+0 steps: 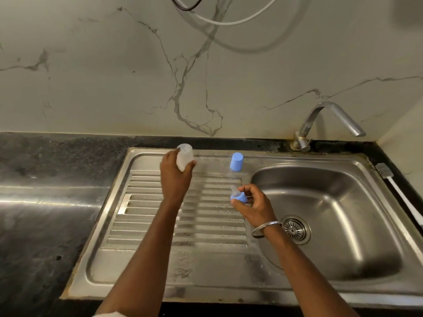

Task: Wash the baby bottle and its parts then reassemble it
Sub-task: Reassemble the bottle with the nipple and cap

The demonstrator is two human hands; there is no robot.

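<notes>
My left hand (175, 175) grips the clear bottle body (185, 156) upside down at the back edge of the steel drainboard (160, 259). My right hand (254, 205) pinches the blue screw ring with its clear teat (238, 196) above the drainboard's right side, the teat pointing up and left. The blue cap (236, 161) stands mouth down on the drainboard between the two hands, touched by neither.
The sink bowl (357, 225) with its drain (295, 229) lies to the right, the tap (329, 123) behind it. A bottle brush with a white handle (398, 193) lies on the dark counter at the far right. Black stone counter (45, 225) extends left.
</notes>
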